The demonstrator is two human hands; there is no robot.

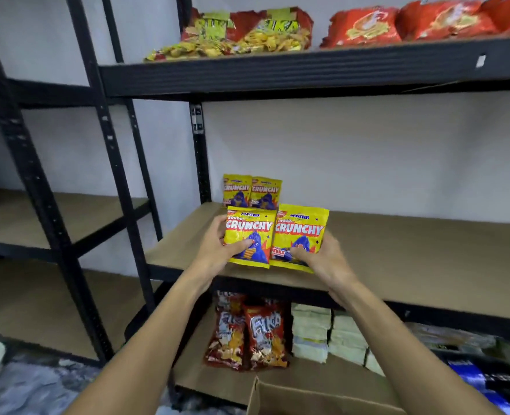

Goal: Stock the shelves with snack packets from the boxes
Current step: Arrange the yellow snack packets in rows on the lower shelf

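The left hand [217,247] pinches the left packet [249,232] by its lower part, thumb on the front. The right hand [322,256] holds the right packet [300,232] in the same way. Both packets are upright, side by side, over the near edge of the middle shelf [412,265]. The back packets [252,191] stand straight behind them at the wall, so I think the way is forward and down, with both hands equally near.

The front packets [249,235] are covering most fingers of the left hand [214,253] and right hand [325,259], and the bottoms of the back packets [252,190]. The box [304,398] is running off the bottom edge. The red packets [445,20] at upper right are blurring, their print unreadable.
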